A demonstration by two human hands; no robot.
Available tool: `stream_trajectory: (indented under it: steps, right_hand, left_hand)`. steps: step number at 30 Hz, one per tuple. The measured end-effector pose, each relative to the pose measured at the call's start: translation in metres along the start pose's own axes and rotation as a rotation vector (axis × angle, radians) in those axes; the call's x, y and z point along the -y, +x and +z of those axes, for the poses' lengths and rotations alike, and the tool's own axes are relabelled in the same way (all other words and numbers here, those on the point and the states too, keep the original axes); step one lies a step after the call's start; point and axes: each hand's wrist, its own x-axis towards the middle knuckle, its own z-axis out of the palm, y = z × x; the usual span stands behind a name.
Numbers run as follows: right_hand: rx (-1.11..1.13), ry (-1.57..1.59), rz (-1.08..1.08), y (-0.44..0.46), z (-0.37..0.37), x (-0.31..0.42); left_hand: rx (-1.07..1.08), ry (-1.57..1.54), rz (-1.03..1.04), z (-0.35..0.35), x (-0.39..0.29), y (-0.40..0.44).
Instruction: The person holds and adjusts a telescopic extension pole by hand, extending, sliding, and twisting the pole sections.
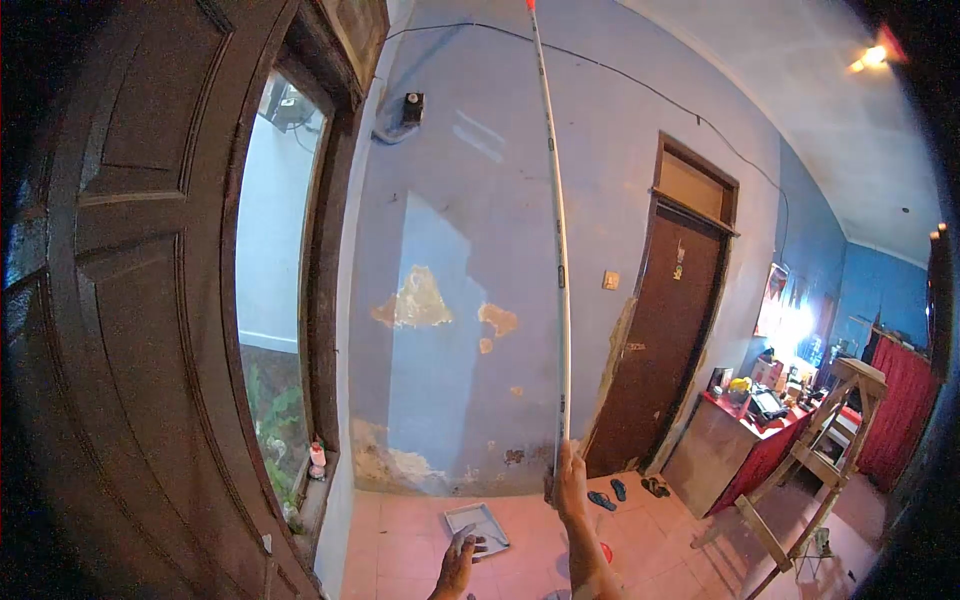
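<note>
**A long pole in the right hand, a shallow tray below the left**

Nearest the viewer, at bottom centre of the frame, the right hand [572, 480] is closed around the lower part of a slender pale pole [566, 350]. The pole's long axis runs upward from this grip, leaning slightly leftward, to the top edge of the frame. The left hand [460, 565], lower and to the left, has its fingers spread and holds nothing visible. It is the nearer of the two to the shallow tray [497, 547], which lies flat on the tiled floor [400, 545], just beyond the fingers and left of the pole.

Farther off stands the blue wall [620, 200], its paint peeling at centre left; right of centre is a closed brown door [665, 330], with sandals [602, 499] at its foot. A wooden stand [820, 468] occupies the lower right.

The left fingers overlap the tray's near edge in view, so contact cannot be judged. The pole's bottom end is obscured at the right hand, and its reddish tip [531, 5] meets the frame's upper limit. A red object [607, 552] is partly covered by the right forearm, and glare blurs the cluttered tabletop [785, 418] at right.
</note>
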Motion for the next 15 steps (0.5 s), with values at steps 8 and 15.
stream_trajectory:
  steps: [8, 15]
  right_hand:
    - [-0.021, -0.063, -0.006, 0.017, 0.007, 0.067]
    - [0.003, -0.006, 0.017, 0.038, 0.006, 0.06]
  left_hand:
    - [0.022, -0.027, 0.114, -0.014, 0.016, 0.001]
    - [-0.025, 0.11, 0.074, -0.027, 0.036, 0.015]
